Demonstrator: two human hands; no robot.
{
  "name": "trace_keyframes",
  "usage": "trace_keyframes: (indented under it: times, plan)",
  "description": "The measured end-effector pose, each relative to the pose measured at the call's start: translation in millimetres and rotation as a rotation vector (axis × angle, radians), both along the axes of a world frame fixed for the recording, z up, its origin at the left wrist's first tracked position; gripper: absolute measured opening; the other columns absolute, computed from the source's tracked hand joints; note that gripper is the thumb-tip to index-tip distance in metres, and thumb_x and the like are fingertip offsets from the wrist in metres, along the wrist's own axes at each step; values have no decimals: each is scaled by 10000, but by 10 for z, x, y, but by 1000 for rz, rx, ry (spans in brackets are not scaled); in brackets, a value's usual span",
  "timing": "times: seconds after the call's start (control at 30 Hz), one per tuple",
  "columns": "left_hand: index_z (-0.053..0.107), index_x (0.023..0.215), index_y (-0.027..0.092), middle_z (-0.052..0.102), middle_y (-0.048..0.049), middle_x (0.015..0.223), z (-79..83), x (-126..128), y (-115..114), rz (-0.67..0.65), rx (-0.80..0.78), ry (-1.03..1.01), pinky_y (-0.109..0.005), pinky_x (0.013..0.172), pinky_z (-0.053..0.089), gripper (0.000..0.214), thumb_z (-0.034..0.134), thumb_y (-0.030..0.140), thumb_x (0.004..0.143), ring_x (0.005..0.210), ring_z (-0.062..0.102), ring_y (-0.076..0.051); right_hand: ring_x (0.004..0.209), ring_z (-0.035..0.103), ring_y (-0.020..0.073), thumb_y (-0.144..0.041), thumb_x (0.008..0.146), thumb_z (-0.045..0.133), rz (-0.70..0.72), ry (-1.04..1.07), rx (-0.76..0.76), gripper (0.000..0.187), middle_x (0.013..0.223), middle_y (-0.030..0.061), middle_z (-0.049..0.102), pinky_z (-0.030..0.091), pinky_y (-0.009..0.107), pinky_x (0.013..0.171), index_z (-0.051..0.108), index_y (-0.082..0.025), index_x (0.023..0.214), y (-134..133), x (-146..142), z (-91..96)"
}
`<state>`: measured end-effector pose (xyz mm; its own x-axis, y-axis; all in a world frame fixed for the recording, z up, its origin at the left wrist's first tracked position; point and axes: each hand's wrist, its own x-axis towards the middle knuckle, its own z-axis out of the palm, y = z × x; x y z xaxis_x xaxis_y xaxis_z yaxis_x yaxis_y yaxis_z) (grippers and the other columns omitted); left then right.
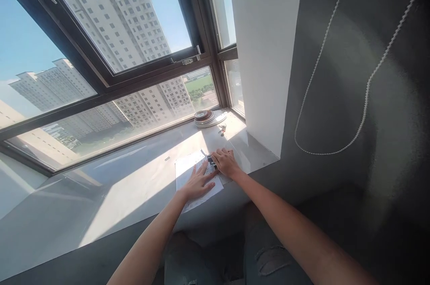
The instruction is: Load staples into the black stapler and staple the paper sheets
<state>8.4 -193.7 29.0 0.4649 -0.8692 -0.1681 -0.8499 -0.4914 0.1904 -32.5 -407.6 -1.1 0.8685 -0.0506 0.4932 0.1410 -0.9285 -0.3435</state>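
Observation:
A white printed paper sheet lies on the pale window sill. My left hand rests flat on the sheet with its fingers spread. My right hand is at the sheet's far right corner, fingers curled down over a small dark object that lies partly under them. I cannot make out what that object is. Both forearms reach forward from the bottom of the view.
A stack of round plates or tape rolls sits at the sill's far right, with small keys or metal bits beside it. A white pillar and a dark wall with a bead chain stand to the right. Large windows face tower blocks.

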Motion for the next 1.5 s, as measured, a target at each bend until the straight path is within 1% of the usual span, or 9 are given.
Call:
trace_keyframes:
  times: [0.33, 0.6, 0.7, 0.8, 0.9, 1.17, 1.23, 1.37, 1.5]
  plan:
    - [378, 1690, 428, 53, -65, 1841, -89, 46, 22, -15, -24, -21, -725, 1322, -11, 644, 373, 671, 1093, 1702, -29, -373, 1178, 537, 325, -371, 1164, 437, 2, 30, -108, 356, 1278, 102, 708, 284, 503, 1032, 690, -339, 1412, 48, -20, 9]
    - [408, 1680, 424, 9, -48, 1842, -115, 84, 22, -22, -23, 0, -753, 1306, -27, 644, 367, 682, 1091, 1698, -55, -391, 1336, 470, 370, -191, 1123, 391, 47, 50, -232, 393, 1367, 122, 683, 230, 569, 1121, 715, -273, 1329, 113, -31, -24]
    - [419, 1677, 416, 18, -58, 1841, -110, 71, 25, -19, -19, 3, -748, 1308, -27, 648, 365, 685, 1090, 1697, -51, -395, 1325, 472, 370, -257, 1135, 397, 44, 57, -225, 363, 1399, 137, 656, 244, 571, 1130, 697, -253, 1339, 113, -42, -9]
    - [392, 1683, 439, 28, -54, 1843, -106, 69, 29, -10, -24, 1, -739, 1313, -28, 652, 346, 700, 1087, 1699, -39, -385, 1253, 505, 347, -327, 1131, 450, -45, 62, -135, 327, 1413, 148, 625, 328, 519, 1067, 645, -246, 1381, 99, -59, 4]
    - [346, 1688, 478, 6, -28, 1846, -100, 95, 12, -3, -42, 10, -746, 1309, -35, 644, 360, 701, 1084, 1697, -43, -394, 1225, 522, 330, -232, 1097, 486, -155, 74, -58, 308, 1379, 143, 625, 373, 471, 1014, 643, -262, 1361, 77, -65, 4]
    - [388, 1677, 479, 82, -39, 1845, -122, 198, -64, -6, -113, 3, -775, 1300, 9, 647, 454, 682, 1067, 1693, 33, -430, 1235, 532, 366, -186, 1093, 462, -382, 110, 64, 388, 1377, 194, 614, 458, 478, 961, 643, -240, 1432, -2, -9, -32]
    - [448, 1665, 409, 212, -62, 1826, -145, 226, -1, 54, -237, -65, -716, 1337, 65, 617, 457, 620, 1086, 1693, 146, -391, 1236, 542, 362, -215, 1094, 500, -371, 90, 74, 369, 1363, 193, 617, 477, 473, 960, 639, -230, 1435, -19, 12, -59]
    - [626, 1520, 263, 515, -111, 1670, -226, 274, 363, 360, -454, -116, -567, 1310, 344, 520, 337, 452, 1130, 1581, 439, -303, 1255, 548, 376, -197, 1085, 521, -346, 77, 83, 353, 1352, 205, 619, 500, 484, 964, 636, -199, 1418, -60, 49, -121]
    - [596, 1543, 305, 479, -88, 1703, -344, 244, 798, 387, -324, -103, -665, 1327, 231, 499, 409, 439, 1100, 1615, 374, -347, 1270, 545, 404, -177, 1084, 480, -326, 13, 134, 337, 1346, 215, 625, 517, 510, 953, 631, -179, 1386, -80, 57, -131]
